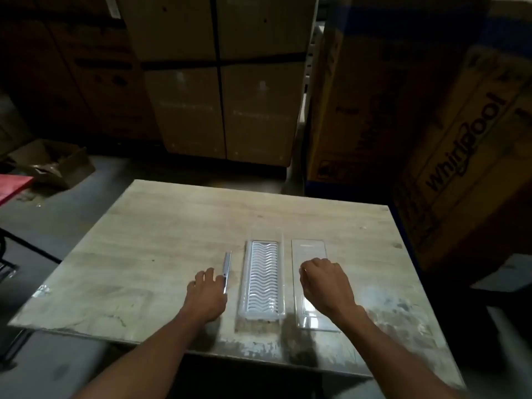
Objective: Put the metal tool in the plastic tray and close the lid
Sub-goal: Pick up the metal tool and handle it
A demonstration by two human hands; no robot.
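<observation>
Left hand curled its grip against the metal tool on the tabletop | right hand loosely fisted, empty, over clear lid | ribbed plastic tray lay between | tool likely thin, stiff, slippery; best pinched mid-length.

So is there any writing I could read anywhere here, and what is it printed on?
"Whirlpool": printed sideways on the big cardboard box to the right of the table.
Dark marks low on the tall box beside it: too blurred to read.
Faint print on the stacked cartons behind the table: too dim to read.
Nothing readable on the plastic tray, the clear lid or the metal tool.
</observation>
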